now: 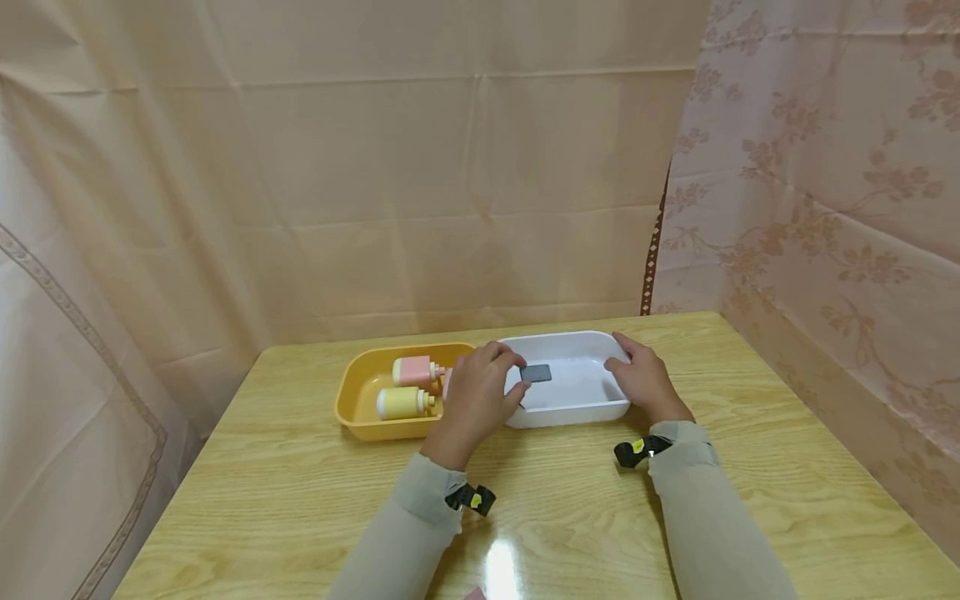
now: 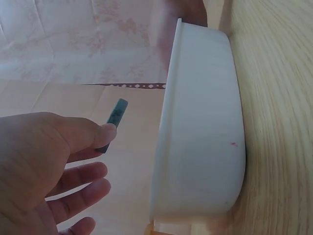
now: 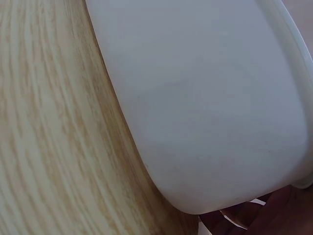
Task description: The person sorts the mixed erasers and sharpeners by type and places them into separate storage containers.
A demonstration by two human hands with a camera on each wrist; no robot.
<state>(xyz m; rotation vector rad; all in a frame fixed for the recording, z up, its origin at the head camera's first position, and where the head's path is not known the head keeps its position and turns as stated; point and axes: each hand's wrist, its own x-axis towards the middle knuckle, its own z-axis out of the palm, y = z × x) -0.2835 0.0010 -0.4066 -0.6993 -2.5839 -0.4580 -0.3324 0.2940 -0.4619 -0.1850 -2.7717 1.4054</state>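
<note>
My left hand (image 1: 480, 396) pinches a small flat dark grey-green rectangular piece (image 1: 536, 372) between thumb and index finger. In the left wrist view the piece (image 2: 119, 110) stands up slantwise from the fingertips, apart from the tray wall; the other fingers are bent loosely. From above, it appears over the left part of a white tray (image 1: 570, 414). At that tray's right end my right hand (image 1: 647, 379) grips the rim, thumb on the inner side. In the right wrist view the tray's outer wall (image 3: 210, 98) hides most of the fingers (image 3: 271, 215).
A yellow tray (image 1: 390, 431) stands left of the white one, holding a pink bottle (image 1: 412, 368) and a yellow bottle (image 1: 401, 403) lying down. Another pinkish thing there is mostly behind my left hand. Curtains (image 1: 465, 208) hang behind the wooden table (image 1: 300, 467).
</note>
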